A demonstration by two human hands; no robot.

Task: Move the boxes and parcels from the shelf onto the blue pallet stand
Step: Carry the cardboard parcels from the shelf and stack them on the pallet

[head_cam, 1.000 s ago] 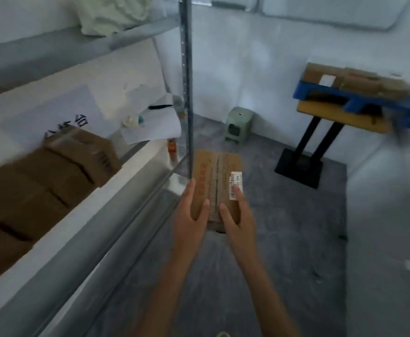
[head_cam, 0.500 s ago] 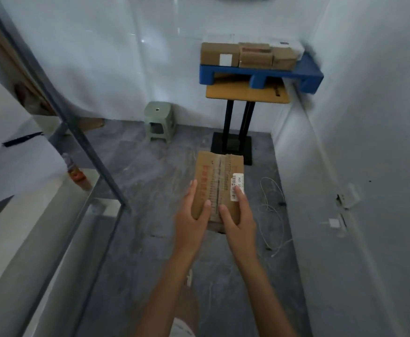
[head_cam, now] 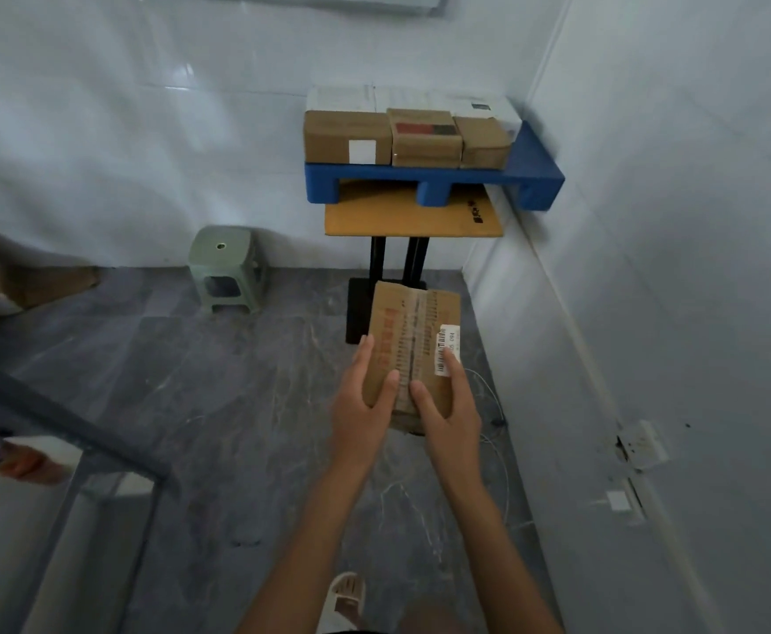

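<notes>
Head view showed the left hand [head_cam: 365, 407] and right hand [head_cam: 450, 409] gripping a cardboard parcel [head_cam: 413, 345] by its near end, held above the floor, well short of the blue pallet [head_cam: 536, 176]. Carrying was the step in hand; next came setting it beside the three boxes [head_cam: 404, 137] there.

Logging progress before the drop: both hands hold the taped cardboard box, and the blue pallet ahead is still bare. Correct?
Not quite. The head view shows the blue pallet already carries several boxes. The rest stands: left hand and right hand hold the taped cardboard box.
</notes>
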